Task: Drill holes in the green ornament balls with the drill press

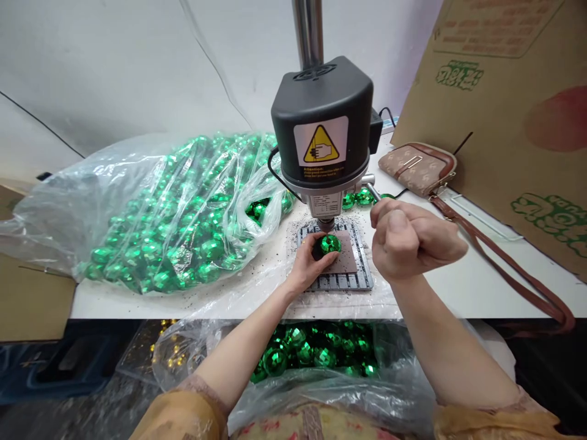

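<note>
A small drill press (323, 134) with a dark housing and a yellow warning label stands in the middle of the table. Under its chuck, a shiny green faceted ball (331, 245) rests on a flat pinkish-brown board (346, 260) over the slotted metal base (364, 275). My left hand (308, 260) grips this ball from the left, thumb in front and fingers behind. My right hand (408, 238) is closed in a fist around the end of the press's feed lever (373, 190). Whether the drill bit touches the ball is hard to see.
A clear plastic bag (183, 214) full of green balls lies left. Another open bag (316, 351) of green balls hangs below the table's front edge. A patterned purse (415, 166) with a brown strap and a cardboard box (513, 122) stand right. Dark shavings dot the table (137, 302).
</note>
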`<state>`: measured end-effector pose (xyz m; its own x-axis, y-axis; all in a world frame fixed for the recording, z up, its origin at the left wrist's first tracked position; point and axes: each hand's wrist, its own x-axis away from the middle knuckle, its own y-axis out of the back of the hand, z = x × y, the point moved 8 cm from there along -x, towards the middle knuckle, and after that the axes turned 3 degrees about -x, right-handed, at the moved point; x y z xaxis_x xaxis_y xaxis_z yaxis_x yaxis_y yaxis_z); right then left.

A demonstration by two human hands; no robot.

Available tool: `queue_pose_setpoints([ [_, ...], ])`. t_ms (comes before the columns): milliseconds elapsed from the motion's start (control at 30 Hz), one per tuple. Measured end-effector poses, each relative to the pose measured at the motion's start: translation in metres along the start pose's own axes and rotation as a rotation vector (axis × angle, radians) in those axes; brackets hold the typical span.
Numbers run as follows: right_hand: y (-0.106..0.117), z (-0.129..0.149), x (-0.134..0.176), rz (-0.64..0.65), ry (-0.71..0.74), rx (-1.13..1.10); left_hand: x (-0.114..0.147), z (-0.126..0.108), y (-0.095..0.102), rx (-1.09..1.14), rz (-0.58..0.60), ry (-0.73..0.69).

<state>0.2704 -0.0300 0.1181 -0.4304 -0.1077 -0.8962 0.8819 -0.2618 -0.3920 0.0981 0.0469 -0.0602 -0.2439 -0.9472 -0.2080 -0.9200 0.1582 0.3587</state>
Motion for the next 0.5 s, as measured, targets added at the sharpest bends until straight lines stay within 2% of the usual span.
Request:
queue_pose_setpoints([
  [167,-0.011,-0.005,-0.030,-0.123,-0.198,0.068,0.000,-0.003,-0.002,0.027,-0.033,0.030],
  [300,-0.025,-0.015,-0.055,-0.095,-0.320,0.029,0.009,-0.020,0.008,-0.068,-0.141,-0.014],
  [400,-0.028,-0.017,-0.061,-0.055,-0.319,0.019,0.035,-0.042,0.024,-0.190,-0.180,-0.134],
  [433,-0.027,-0.016,-0.060,-0.049,-0.315,0.028,0.048,-0.050,0.029,-0.222,-0.148,-0.184],
  [500,-0.025,-0.016,-0.059,-0.043,-0.312,0.054,0.079,-0.059,0.036,-0.276,-0.012,-0.256],
])
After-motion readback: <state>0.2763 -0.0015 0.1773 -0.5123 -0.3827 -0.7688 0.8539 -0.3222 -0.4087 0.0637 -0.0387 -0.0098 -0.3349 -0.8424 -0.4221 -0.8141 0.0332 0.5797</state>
